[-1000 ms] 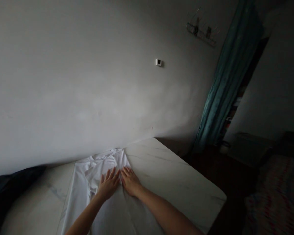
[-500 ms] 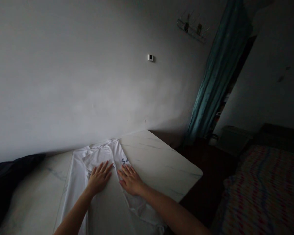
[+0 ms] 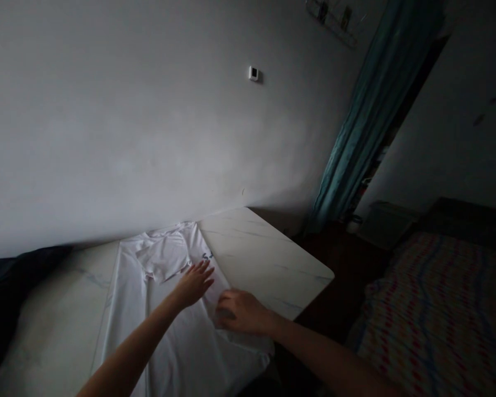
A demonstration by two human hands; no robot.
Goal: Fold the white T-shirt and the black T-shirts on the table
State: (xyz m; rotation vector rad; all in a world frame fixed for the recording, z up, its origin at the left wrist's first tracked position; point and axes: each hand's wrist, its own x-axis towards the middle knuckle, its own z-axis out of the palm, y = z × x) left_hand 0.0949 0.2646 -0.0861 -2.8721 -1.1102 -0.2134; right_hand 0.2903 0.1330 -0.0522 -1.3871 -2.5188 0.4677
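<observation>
A white shirt (image 3: 182, 347) lies on the marble-patterned table (image 3: 268, 259), with one sleeve folded inward near the wall and dark lettering by its right edge. My left hand (image 3: 193, 285) is over the upper part of the shirt, fingers spread, just below the lettering, holding nothing. Lower and to the right, my right hand (image 3: 242, 311) has its fingers curled down at the shirt's right edge. Whether cloth is pinched between those fingers is hidden.
Black cloth (image 3: 12, 292) covers the table's left side. The wall (image 3: 149, 121) rises behind the table. To the right are a teal curtain (image 3: 355, 132), a bin-like box (image 3: 386, 223) and a bed with a patterned cover (image 3: 442, 309).
My left hand has moved right, towards the lettering. My right hand has slid down and right along the shirt's edge, and its fingers have curled. The view has tilted down slightly.
</observation>
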